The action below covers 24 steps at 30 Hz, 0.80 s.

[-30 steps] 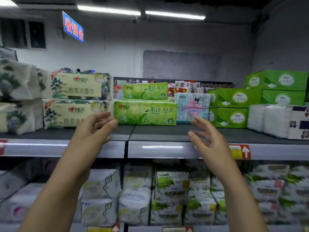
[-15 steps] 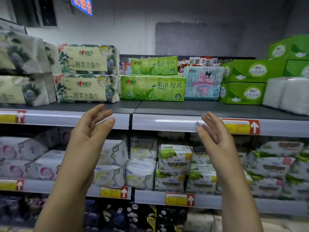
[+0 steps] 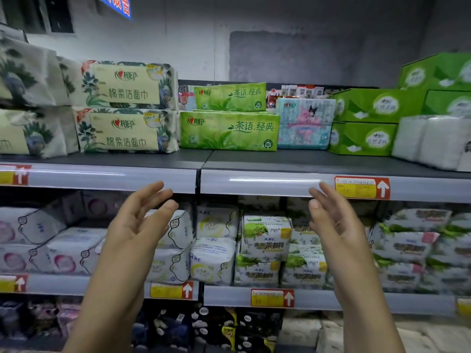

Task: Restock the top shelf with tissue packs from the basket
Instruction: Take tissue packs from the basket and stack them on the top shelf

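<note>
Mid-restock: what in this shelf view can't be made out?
Head view only:
- Basket: outside the frame, so its remaining packs are unknown.
- Price tag on the top shelf rail: print too small and blurred.
- White packs: cut off by the right edge.
- Blue sign: cut off by the top edge.
- Depth behind the green tissue pack: hidden by that pack.

Both empty hands, left hand (image 3: pixel 132 225) and right hand (image 3: pixel 336 225), drop from top shelf (image 3: pixel 254 159) level to below its edge; camera tilts down.
</note>
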Available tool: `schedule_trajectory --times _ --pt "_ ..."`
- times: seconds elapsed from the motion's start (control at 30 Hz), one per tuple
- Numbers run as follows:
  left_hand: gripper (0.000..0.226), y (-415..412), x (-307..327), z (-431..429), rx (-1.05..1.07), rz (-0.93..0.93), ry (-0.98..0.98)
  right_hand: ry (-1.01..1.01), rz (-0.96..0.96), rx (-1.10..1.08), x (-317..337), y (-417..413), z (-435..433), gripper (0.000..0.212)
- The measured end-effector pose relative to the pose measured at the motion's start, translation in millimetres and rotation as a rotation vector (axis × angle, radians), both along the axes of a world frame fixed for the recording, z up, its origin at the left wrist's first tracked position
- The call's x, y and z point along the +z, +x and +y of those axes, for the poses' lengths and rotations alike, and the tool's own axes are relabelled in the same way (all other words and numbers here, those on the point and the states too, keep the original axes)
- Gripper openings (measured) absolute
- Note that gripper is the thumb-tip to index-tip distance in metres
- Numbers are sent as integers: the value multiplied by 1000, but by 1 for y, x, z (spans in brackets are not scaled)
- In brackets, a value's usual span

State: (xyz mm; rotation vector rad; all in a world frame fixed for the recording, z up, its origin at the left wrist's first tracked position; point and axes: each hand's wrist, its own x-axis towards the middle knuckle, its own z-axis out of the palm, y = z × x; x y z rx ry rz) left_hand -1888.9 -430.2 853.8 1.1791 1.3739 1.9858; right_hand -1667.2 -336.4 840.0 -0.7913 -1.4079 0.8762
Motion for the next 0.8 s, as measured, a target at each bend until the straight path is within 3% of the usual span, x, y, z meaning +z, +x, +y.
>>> schedule_trajectory --times 0.27,0.8 --pt "40 -36 -8 -35 -49 -24 -21 -45 -21 -128 -10 -34 -33 38" --pt "38 -137 -32 -129 -93 -42 -138 -146 -89 -172 -38 -139 -132 33"
